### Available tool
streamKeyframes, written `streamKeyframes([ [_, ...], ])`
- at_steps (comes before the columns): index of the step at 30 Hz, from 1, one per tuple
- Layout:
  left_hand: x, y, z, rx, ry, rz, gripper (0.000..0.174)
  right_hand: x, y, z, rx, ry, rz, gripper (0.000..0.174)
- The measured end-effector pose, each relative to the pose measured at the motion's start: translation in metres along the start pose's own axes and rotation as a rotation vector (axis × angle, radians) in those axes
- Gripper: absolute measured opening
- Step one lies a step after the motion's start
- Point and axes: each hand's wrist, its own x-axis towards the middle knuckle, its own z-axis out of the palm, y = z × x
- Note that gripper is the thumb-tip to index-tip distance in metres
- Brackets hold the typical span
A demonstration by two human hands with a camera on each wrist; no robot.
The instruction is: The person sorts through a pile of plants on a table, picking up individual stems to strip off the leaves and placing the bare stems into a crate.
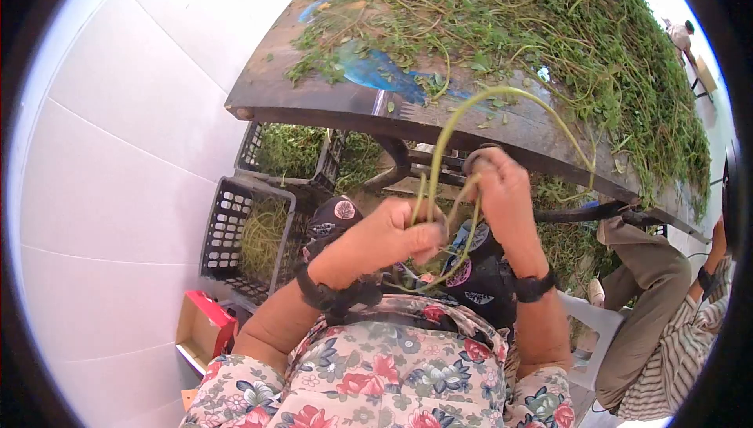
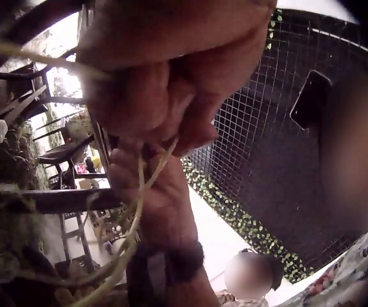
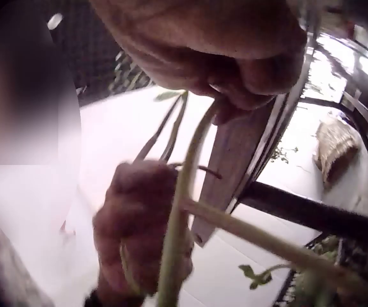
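A long pale-green plant stem [image 1: 502, 89] rises from my left hand [image 1: 392, 233], arches over and droops in front of the table. The left thumb and fingers pinch it together with thinner stems that hang in a loop below. Close by, slightly higher, my right hand [image 1: 506, 197] pinches the end of a stem between its curled fingers. In the right wrist view a thick forked stem [image 3: 177, 217] runs down from the right fingertips, with my left hand [image 3: 139, 217] behind it. The left wrist view shows thin stems [image 2: 139, 208] below the left fingers.
A wooden table [image 1: 298, 91] bears a large heap of leafy green vines [image 1: 518, 12]. Black plastic crates [image 1: 223, 224] with stems and greens stand at the left, near a red-edged box [image 1: 212, 314]. At the right sits another person in a striped top [image 1: 674, 357].
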Motion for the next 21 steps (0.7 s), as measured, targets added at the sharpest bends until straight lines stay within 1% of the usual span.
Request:
streamKeyframes([
  [2,-0.001,-0.002,0.005,-0.008,-0.084,0.017,0.022,-0.004,-0.009,-0.011,0.227,0.006,0.188,0.019],
  [3,-0.002,-0.002,0.005,-0.015,-0.041,0.028,0.022,-0.008,-0.015,-0.014,0.342,0.006,0.285,0.021],
  [6,0.0,-0.002,-0.006,-0.08,0.011,0.002,0.018,-0.025,-0.019,-0.014,0.244,-0.074,0.164,0.023],
  [7,0.0,0.002,-0.004,-0.05,0.015,0.02,0.019,-0.027,-0.015,-0.016,0.326,-0.119,0.205,0.024],
  [10,-0.001,0.001,-0.001,0.165,0.042,0.019,0.019,-0.022,-0.014,-0.024,0.492,-0.065,0.278,0.024],
  [13,0.003,-0.011,-0.002,0.263,-0.019,0.145,0.018,-0.023,-0.025,-0.021,0.506,-0.077,0.245,0.02],
  [14,0.002,-0.01,-0.002,0.256,-0.018,0.104,0.018,-0.024,-0.028,-0.021,0.513,-0.079,0.235,0.019],
  [15,0.003,-0.008,-0.002,0.25,-0.019,0.065,0.019,-0.024,-0.028,-0.022,0.598,-0.17,0.24,0.02],
  [16,0.003,-0.006,-0.001,0.243,-0.019,0.027,0.021,-0.023,-0.027,-0.021,0.625,-0.148,0.221,0.02],
  [18,0.001,-0.004,0.0,0.117,0.043,0.046,0.021,-0.021,-0.026,-0.018,0.678,-0.108,0.181,0.02],
  [19,0.0,-0.004,-0.001,0.054,0.076,0.056,0.021,-0.021,-0.031,-0.02,0.711,-0.104,0.208,0.018],
  [21,-0.001,-0.011,-0.006,-0.143,0.069,0.075,0.018,-0.021,-0.033,-0.022,0.737,-0.108,0.201,0.018],
])
